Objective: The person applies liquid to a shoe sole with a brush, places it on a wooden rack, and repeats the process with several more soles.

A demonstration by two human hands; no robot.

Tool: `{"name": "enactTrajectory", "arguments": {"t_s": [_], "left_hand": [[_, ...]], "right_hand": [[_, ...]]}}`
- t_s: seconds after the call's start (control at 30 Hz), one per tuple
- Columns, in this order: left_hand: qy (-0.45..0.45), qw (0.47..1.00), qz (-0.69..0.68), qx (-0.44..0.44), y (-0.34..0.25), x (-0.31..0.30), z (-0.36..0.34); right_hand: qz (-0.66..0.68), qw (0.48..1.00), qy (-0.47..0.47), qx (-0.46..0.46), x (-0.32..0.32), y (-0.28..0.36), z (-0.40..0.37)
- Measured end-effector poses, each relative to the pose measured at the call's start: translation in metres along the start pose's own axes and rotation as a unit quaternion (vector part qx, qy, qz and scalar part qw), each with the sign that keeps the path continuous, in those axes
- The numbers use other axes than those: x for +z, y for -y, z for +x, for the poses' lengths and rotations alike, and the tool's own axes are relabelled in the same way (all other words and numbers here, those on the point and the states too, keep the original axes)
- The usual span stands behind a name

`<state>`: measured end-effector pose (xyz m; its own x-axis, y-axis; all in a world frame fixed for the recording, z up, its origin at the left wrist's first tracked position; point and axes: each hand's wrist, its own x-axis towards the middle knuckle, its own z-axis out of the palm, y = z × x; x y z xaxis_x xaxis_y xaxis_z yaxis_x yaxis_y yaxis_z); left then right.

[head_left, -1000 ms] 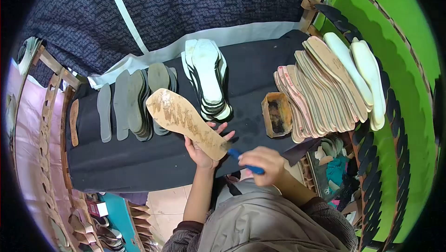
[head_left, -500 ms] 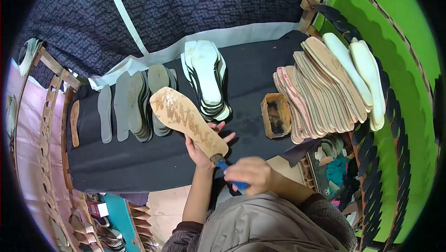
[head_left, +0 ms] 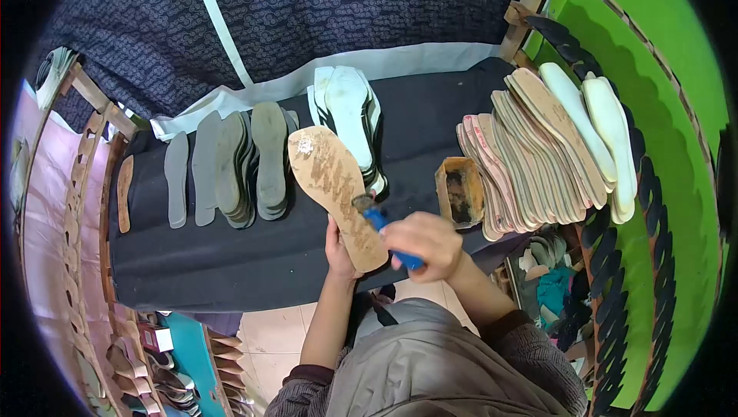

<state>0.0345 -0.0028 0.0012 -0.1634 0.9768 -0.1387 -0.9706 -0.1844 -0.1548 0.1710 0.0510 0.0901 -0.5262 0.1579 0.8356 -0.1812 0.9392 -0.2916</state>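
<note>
A tan insole (head_left: 327, 167) with brown, wet-looking streaks is held up over the black-covered table by my left hand (head_left: 340, 254). That hand grips the insole from its left edge and underneath; some of the fingers are hidden behind it. My right hand (head_left: 427, 245) is closed round the blue handle of a brush (head_left: 374, 217). The brush's dark head lies against the right edge of the insole, near its narrow middle. Behind the insole stands a stack of white insoles (head_left: 350, 106), partly covered by it.
An open box (head_left: 461, 190) with dark residue inside stands to the right, beside a large fanned pile of tan insoles (head_left: 530, 163). Grey soles (head_left: 231, 167) lie in groups on the left of the black table cover (head_left: 192, 271). Wooden racks (head_left: 81, 240) flank the table.
The brush and my right hand have moved up along the insole, from its near end to its middle. The insole has turned more upright and shifted right and slightly nearer me.
</note>
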Motion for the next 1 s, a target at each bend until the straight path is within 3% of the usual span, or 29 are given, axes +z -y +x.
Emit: {"name": "enactTrajectory", "arguments": {"t_s": [0.03,0.07,0.1,0.17,0.2,0.23,0.3,0.33,0.4,0.43,0.53,0.63,0.7,0.73,0.77,0.8,0.93,1.0], "left_hand": [[-0.003,1.000,-0.002,0.004,0.001,0.003,-0.001],[0.205,0.951,0.230,-0.033,-0.006,-0.013,0.002],[0.205,0.951,0.229,-0.031,-0.006,-0.011,0.001],[0.120,0.960,0.254,-0.011,-0.003,-0.004,-0.002],[0.051,0.997,0.024,-0.055,0.004,0.008,-0.006],[0.046,0.996,0.030,-0.072,0.005,0.009,-0.010],[0.239,0.951,0.162,-0.116,-0.003,-0.005,-0.002],[0.240,0.950,0.163,-0.115,-0.003,-0.006,-0.001],[0.094,0.992,0.066,-0.045,0.001,-0.002,-0.003],[0.094,0.992,0.065,-0.044,0.001,-0.003,-0.003],[0.131,0.987,0.062,-0.066,-0.001,-0.012,-0.001],[0.265,0.932,0.222,-0.109,-0.009,-0.018,0.002],[0.287,0.940,0.149,-0.112,-0.003,-0.012,0.004],[0.124,0.987,0.088,-0.055,0.001,-0.001,0.001],[-0.044,0.999,0.023,0.005,0.003,0.005,0.000],[0.286,0.941,0.172,-0.051,-0.004,-0.001,0.003],[0.210,0.958,0.189,-0.040,-0.005,-0.016,0.001],[0.217,0.945,0.223,-0.097,-0.008,-0.020,0.000]], "right_hand": [[0.011,1.000,0.003,-0.021,0.002,0.002,0.000],[0.051,0.996,0.064,-0.025,0.000,0.009,0.000],[0.063,0.990,0.118,-0.039,-0.003,0.015,0.003],[0.055,0.996,0.069,-0.034,-0.003,0.008,0.003],[0.010,0.999,0.040,-0.033,-0.004,-0.001,0.003],[-0.035,0.999,0.010,-0.033,-0.008,-0.010,0.007],[-0.054,0.998,0.013,-0.006,-0.017,-0.012,0.013],[-0.026,0.999,0.027,-0.011,-0.016,-0.010,0.010],[0.058,0.994,0.091,-0.009,-0.018,0.000,0.013],[0.086,0.989,0.116,-0.030,-0.018,0.003,0.016],[0.044,0.997,0.070,0.013,-0.020,-0.005,0.016],[-0.056,0.998,0.024,-0.002,-0.023,-0.016,0.023],[-0.023,0.999,0.046,-0.012,-0.021,-0.014,0.016],[0.033,0.996,0.078,-0.011,-0.020,-0.008,0.014],[0.072,0.991,0.113,-0.010,-0.023,-0.001,0.017],[0.072,0.990,0.119,-0.010,-0.024,0.002,0.019],[0.004,0.999,0.049,0.009,-0.025,-0.011,0.020],[-0.029,0.999,0.019,0.010,-0.027,-0.014,0.027]]}}
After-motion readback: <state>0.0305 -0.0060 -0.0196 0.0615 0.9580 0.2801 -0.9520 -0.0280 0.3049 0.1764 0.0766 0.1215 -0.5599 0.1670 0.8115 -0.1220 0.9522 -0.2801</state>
